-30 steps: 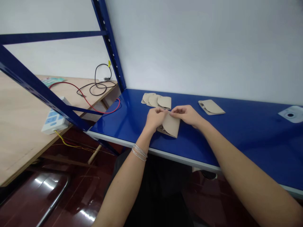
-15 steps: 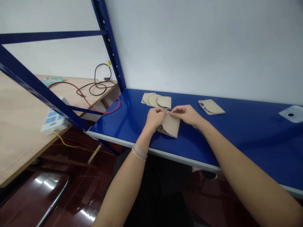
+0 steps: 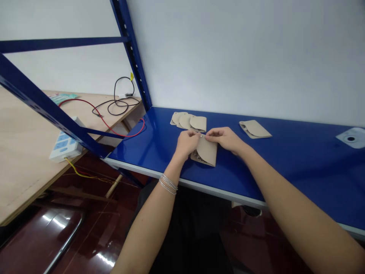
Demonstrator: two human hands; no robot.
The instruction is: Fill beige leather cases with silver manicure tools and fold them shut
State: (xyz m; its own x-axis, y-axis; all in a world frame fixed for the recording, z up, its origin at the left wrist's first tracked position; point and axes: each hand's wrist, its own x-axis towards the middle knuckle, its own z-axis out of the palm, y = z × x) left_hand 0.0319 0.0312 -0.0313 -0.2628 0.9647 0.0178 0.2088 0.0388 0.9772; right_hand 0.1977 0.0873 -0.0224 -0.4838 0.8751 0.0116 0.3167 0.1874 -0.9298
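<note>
A beige folded key case [image 3: 208, 151] with a rounded flap and metal bits at its open side is tilted up between my hands, its lower edge near the blue shelf [image 3: 273, 163]. My left hand [image 3: 188, 144] pinches its upper left edge, and a small pale spot shows by the fingertips. With thumb and index finger, my right hand [image 3: 224, 137] grips the top edge close to the left fingers. Behind them, several similar key cases [image 3: 199, 123] lie overlapped in a row. Another key case [image 3: 256, 129] lies apart at the right.
A white square object with a dark round centre [image 3: 351, 138] is at the far right. Blue rack posts [image 3: 134, 57] stand at the left. Beyond them, a wooden table [image 3: 25, 140] carries a power strip [image 3: 66, 146], a red cable [image 3: 98, 112] and a black cable [image 3: 115, 102].
The held key case has shifted very slightly to the right at its lower edge, showing a little more of its metal bits. Both hands stay almost where they were.
</note>
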